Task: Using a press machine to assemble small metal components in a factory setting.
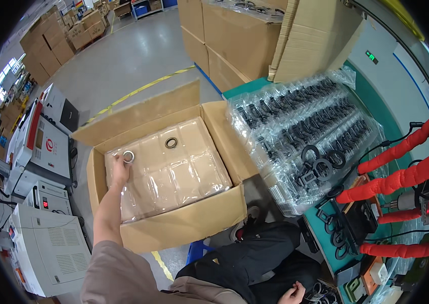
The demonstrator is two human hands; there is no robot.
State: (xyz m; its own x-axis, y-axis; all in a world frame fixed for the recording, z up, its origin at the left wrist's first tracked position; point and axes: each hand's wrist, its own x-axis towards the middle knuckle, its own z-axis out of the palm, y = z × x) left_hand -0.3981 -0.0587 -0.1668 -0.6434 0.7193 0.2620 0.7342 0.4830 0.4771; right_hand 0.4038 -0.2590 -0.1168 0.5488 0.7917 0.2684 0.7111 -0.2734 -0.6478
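A bunch of dark rings [321, 291] is loosely gripped by the right hand [293, 294] at the lap, seemingly as stock, while a silver ring [129, 156] is pinched by the outstretched left hand [120, 169] over the clear tray [174, 172] lining the open cardboard box [184, 223], beside a dark ring [171, 143].

A green workbench [394, 129] carries stacked clear trays [305, 126] of black parts and loose black rings [326, 164].

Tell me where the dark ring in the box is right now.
The dark ring lies on the clear tray inside the cardboard box, toward its far side, right of the left hand holding a pale ring.
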